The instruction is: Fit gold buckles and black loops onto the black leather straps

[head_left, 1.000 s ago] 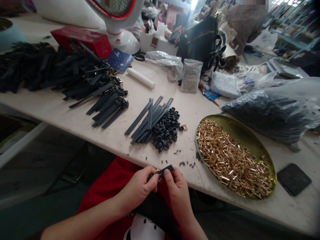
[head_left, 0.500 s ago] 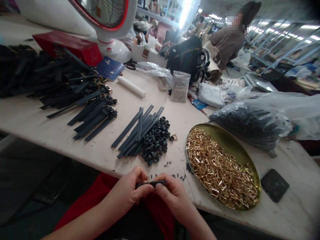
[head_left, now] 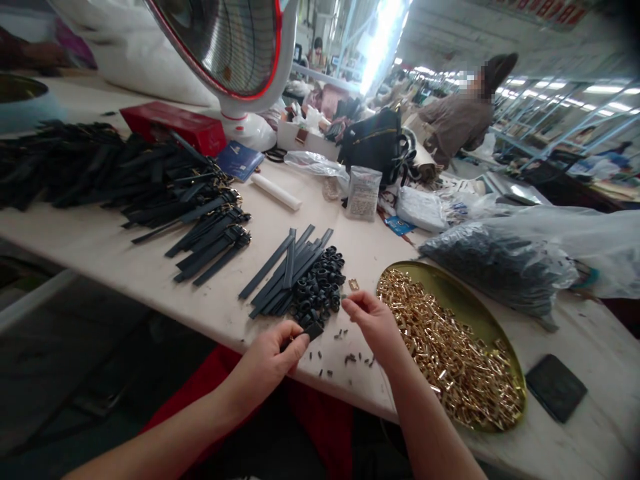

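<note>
Near the table's front edge my left hand [head_left: 277, 350] is closed on a black strap [head_left: 313, 331], whose end sticks out past the fingertips. My right hand [head_left: 373, 320] is raised beside the right side of a heap of small black loops [head_left: 320, 280]; its thumb and forefinger are pinched together, and a small dark thing shows at their tips, too small to name. A single gold buckle [head_left: 354, 284] lies just beyond those fingers. Flat black straps [head_left: 280, 273] lie left of the loops. A round tray [head_left: 480, 293] of gold metal pieces stands to the right.
Black buckled straps [head_left: 150, 173] are piled at the left. Behind stand a heater or fan [head_left: 225, 47], a red box [head_left: 173, 128] and a black bag [head_left: 373, 143]. A plastic bag [head_left: 505, 260] and a dark flat square [head_left: 556, 388] are at the right. A person [head_left: 455, 120] stands beyond.
My hands have parted. The right one has left the strap and moved up and right to the loops, while the left one keeps the strap. The camera view has shifted slightly.
</note>
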`<state>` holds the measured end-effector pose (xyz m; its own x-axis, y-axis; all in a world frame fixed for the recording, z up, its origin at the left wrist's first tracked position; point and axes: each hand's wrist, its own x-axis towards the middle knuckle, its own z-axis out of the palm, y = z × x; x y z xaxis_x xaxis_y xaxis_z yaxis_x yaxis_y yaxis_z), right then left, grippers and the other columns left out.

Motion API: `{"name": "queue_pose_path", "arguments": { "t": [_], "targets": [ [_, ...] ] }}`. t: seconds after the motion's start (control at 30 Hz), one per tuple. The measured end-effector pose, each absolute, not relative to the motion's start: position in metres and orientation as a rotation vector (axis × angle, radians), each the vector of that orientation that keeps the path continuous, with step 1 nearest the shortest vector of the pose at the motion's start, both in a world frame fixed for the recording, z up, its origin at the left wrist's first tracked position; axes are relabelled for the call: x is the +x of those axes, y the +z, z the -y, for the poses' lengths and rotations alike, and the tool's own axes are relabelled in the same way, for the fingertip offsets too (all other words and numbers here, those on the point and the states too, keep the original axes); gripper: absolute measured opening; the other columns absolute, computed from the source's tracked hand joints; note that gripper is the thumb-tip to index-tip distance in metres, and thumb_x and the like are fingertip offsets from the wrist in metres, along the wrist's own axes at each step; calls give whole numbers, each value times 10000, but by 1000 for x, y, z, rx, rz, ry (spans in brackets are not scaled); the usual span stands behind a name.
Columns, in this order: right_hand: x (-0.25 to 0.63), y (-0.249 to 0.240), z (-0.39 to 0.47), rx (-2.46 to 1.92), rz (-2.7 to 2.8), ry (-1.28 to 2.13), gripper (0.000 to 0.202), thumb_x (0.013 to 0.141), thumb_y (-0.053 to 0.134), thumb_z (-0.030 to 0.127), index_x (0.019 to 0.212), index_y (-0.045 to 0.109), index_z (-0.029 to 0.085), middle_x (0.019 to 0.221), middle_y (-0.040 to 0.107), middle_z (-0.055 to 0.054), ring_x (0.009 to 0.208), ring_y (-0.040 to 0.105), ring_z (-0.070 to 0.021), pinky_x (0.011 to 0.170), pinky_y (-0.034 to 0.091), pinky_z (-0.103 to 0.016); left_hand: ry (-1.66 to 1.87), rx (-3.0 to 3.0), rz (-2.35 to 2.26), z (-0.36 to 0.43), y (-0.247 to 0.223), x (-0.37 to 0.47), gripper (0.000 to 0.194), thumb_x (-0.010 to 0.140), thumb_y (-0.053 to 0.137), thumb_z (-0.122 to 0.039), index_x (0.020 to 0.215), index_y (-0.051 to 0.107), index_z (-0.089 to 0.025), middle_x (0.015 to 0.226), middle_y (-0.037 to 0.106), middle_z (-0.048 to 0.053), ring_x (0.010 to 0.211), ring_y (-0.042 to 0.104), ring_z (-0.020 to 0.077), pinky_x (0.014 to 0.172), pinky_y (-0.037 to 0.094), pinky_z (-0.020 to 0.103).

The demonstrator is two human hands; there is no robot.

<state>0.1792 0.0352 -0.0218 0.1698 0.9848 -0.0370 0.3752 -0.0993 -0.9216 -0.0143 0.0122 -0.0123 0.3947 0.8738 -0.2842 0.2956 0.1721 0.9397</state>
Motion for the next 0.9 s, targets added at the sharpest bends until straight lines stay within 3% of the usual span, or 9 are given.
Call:
{"name": "queue_pose_path", "arguments": {
  "t": [0.07,0.13,0.27,0.4,0.53,0.67,0.8,0.9],
  "targets": [
    [163,-13,-5,-1412,1065,1267,191,733,607,366,697,568,183,595,516,32,574,464,-119,596,375,-255,658,1383,-1138,-7,-8,-13,277,837,424,-414,740,506,-167,525,398,-73,489,379,80,488,308,188],
    [147,-9,21,-1280,844,1380,194,704,651,364,748,583,187,621,547,34,581,478,-110,604,386,-248,665,1426,-1120,2,-3,-12,281,840,419,-408,753,525,-162,534,401,-68,500,383,84,493,307,191],
    [124,-10,53,-1230,658,1411,284,664,700,340,894,623,191,643,588,31,593,522,-109,620,420,-245,560,1580,-1094,21,7,-19,259,838,413,-350,701,528,-164,563,426,-59,530,397,91,504,302,190],
    [117,-18,70,-1188,710,1502,233,629,728,306,805,651,173,681,636,13,631,562,-124,653,445,-262,425,1688,-1049,33,12,-30,221,808,423,-285,664,537,-162,578,458,-50,552,415,101,517,306,195],
    [113,-23,81,-1217,746,1444,223,646,714,303,812,629,180,733,651,3,679,585,-143,689,454,-283,444,1627,-1005,42,12,-35,144,790,416,-229,806,540,-159,641,511,-38,604,469,114,569,360,201],
    [105,-16,88,-1301,889,1283,213,644,717,306,782,604,189,706,636,7,658,574,-150,648,450,-267,529,1492,-945,48,11,-39,184,768,441,-179,949,469,-162,753,555,-21,695,519,119,655,408,217],
    [102,-7,92,-1172,827,1423,289,779,548,453,792,621,174,668,624,-21,610,553,-152,605,443,-279,470,1366,-928,48,11,-41,157,794,446,-232,934,426,-164,655,519,-44,588,496,100,507,374,188],
    [104,-9,89,-1038,581,1670,274,768,567,443,730,595,173,616,598,-13,565,539,-140,565,428,-267,405,1314,-942,46,12,-41,196,786,483,-265,943,416,-168,679,552,-31,589,517,105,454,347,172]
  ]
}}
